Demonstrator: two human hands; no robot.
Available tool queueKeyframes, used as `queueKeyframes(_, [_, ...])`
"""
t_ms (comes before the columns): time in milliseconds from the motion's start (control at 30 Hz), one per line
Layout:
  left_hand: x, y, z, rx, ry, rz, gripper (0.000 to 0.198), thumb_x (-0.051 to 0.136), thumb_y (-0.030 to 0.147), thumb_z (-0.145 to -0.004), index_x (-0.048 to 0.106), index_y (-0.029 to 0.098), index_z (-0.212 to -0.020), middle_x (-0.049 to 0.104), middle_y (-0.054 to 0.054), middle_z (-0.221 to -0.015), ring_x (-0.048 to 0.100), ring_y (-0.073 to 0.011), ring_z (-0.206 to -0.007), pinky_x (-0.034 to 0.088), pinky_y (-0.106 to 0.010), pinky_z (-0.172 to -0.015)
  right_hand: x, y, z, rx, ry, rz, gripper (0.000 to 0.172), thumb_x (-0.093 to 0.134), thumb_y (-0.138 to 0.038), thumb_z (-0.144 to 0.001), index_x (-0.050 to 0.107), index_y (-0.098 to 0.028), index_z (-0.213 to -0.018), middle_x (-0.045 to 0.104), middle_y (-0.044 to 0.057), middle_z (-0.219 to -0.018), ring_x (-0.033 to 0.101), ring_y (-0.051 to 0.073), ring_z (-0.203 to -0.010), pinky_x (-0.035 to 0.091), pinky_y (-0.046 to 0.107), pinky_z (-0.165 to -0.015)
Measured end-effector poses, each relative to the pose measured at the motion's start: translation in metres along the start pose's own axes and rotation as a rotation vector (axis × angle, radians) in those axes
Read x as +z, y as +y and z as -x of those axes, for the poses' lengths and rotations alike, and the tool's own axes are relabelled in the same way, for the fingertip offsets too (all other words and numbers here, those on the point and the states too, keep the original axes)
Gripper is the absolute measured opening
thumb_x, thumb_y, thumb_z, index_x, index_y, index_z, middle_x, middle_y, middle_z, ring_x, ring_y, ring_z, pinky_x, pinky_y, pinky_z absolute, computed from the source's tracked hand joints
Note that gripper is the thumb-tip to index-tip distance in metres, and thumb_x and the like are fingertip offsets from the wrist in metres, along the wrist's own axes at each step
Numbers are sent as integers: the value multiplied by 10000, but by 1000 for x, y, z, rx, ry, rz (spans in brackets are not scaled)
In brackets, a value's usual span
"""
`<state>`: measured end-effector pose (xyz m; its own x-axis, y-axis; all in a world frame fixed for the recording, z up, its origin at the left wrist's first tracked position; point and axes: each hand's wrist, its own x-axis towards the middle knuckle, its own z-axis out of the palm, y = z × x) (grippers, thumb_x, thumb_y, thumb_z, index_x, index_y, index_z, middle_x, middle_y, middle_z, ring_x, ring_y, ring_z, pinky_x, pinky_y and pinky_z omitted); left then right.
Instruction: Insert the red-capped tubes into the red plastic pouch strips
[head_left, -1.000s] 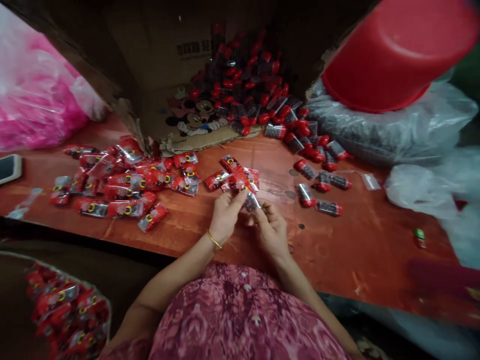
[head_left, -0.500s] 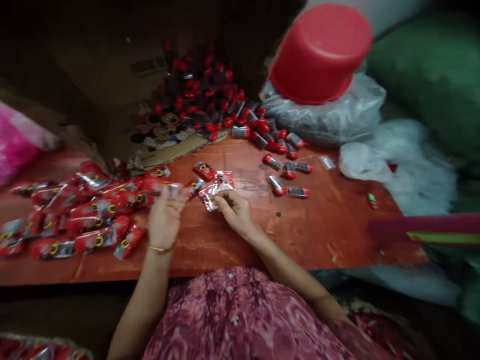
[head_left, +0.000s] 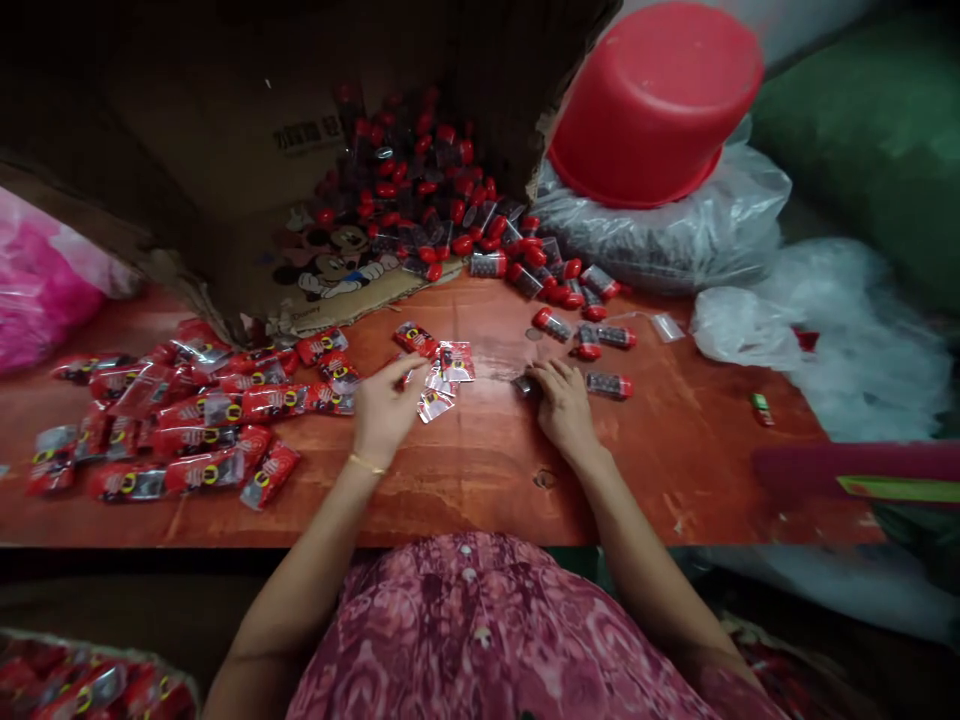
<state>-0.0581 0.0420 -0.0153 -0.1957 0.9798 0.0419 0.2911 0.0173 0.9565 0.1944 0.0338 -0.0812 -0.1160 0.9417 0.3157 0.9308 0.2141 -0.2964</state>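
My left hand [head_left: 381, 412] reaches over the red-brown table [head_left: 480, 470], fingers stretched out and touching a few loose red-and-clear packets [head_left: 439, 372]; it holds nothing. My right hand [head_left: 564, 402] lies a little to the right, its fingertips closed on a small red-capped vial [head_left: 523, 383] on the table. More such vials [head_left: 592, 340] lie just beyond it. They spill from a tipped cardboard box [head_left: 315, 200] holding a heap of them [head_left: 427, 190]. A pile of filled red packets [head_left: 187, 410] lies to the left.
An upturned red basin [head_left: 652, 100] sits on a clear plastic bag [head_left: 675, 230] at the back right. Crumpled clear plastic [head_left: 825, 340] and a green sack [head_left: 870, 130] lie farther right. A pink bag [head_left: 37, 290] sits at the left. A bag of packets [head_left: 90, 690] is below the table edge.
Both hands held a packet together, then parted. My left hand dropped a filled packet on the left pile and came back toward the loose packets. My right hand moved right onto a vial.
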Motion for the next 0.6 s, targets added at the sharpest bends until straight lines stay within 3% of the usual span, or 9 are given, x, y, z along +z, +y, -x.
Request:
queueKeyframes(100, [29,-1,-16,259,-155,-493,226,587,306,-774,697,228,-956,572,-81,-1264,390,-294,-1275,251,-492,-1061,3,-7,9,-51,95,-68,410,362,-33,-749,595,-149,-1066,560,134,-1231,419,256,-1215,323,515,-1000])
queueKeyframes(233, [46,-12,-36,355,-312,-802,193,582,335,-785,714,272,-910,541,-59,-1302,321,-320,-1311,194,-546,-1063,-3,-14,16,-73,254,-158,373,426,-68,-748,579,-135,-1083,536,161,-1248,436,253,-1220,375,482,-993])
queueKeyframes(500, [52,-18,-33,379,-180,-795,255,483,325,-847,727,258,-873,625,-65,-1190,367,-312,-1287,158,-565,-1074,-18,-48,6,-2,317,-350,186,472,-179,-819,634,-202,-907,670,99,-1006,593,221,-992,445,436,-897])
queueKeyframes(600, [46,-9,-26,357,-68,-718,265,488,360,-842,716,256,-929,593,-85,-1232,377,-314,-1283,186,-580,-1056,-18,-71,-4,141,249,-573,188,483,-289,-836,633,-195,-901,683,84,-901,614,198,-855,477,373,-795])
